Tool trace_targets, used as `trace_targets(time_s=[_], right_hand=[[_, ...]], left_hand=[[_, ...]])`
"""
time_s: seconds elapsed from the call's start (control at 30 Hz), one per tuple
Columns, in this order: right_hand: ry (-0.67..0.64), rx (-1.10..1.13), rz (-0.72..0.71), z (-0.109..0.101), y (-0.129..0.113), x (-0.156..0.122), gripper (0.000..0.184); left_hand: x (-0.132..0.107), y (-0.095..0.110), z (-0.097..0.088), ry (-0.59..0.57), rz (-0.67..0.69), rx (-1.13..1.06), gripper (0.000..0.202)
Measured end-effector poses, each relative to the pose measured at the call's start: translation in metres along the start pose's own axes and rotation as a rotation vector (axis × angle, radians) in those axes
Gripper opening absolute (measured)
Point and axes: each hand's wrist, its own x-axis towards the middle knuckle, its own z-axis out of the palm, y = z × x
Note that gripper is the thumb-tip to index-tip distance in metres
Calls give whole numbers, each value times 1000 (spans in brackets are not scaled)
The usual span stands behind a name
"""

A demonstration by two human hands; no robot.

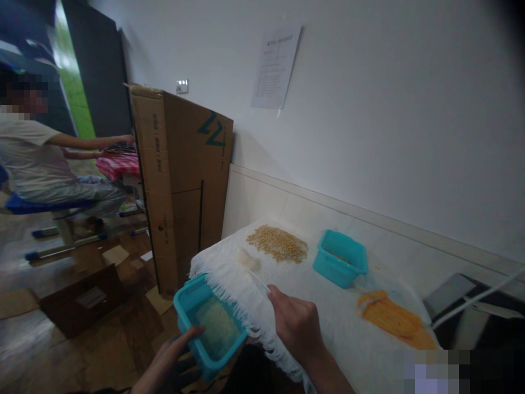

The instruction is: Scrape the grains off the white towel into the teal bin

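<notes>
My left hand [176,355] grips a teal plastic container [184,303] by its near side, thumb over the rim. White, rice-like grains [217,325] cover its bottom. It is tilted beside the fringed edge of a white cloth [221,268] on the table. In my right hand [297,323], fingers closed, is a thin white utensil [259,282], like a spoon handle. Its far end reaches a small pile of white grains [248,259] on the cloth; its head is too blurred to make out. Behind lies a spread of yellowish beans [279,243].
Another teal container [338,273] with some contents stands near the wall. Right of it lies an orange-yellow cloth-like item [394,317]. A tall cardboard box [184,191] rises at the table's left. Beyond it, a person [49,148] sits at a desk. Open cardboard [86,301] lies on the floor.
</notes>
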Motion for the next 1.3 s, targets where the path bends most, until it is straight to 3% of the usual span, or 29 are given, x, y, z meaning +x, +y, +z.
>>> trace_targets(time_s=[0.2,0.37,0.53,0.67,0.83,1.13,1.3], right_hand=[[-2,22,-5,4,-9,6,34],[9,12,45,16,4,9,32],[-18,14,53,30,12,14,31],[-40,45,66,33,10,18,31],[-38,52,39,34,1,20,32],[-24,111,47,33,-6,21,32],[-17,92,97,38,-5,27,35]], left_hand=[[4,-4,-6,-73,30,-56,83],[8,-8,-6,-20,5,-46,80],[1,-2,0,-53,28,-76,95],[-7,4,4,5,21,-62,102],[-1,1,-1,-22,17,-61,113],[-7,2,2,-43,17,-41,87],[6,-3,0,-22,25,-46,79]])
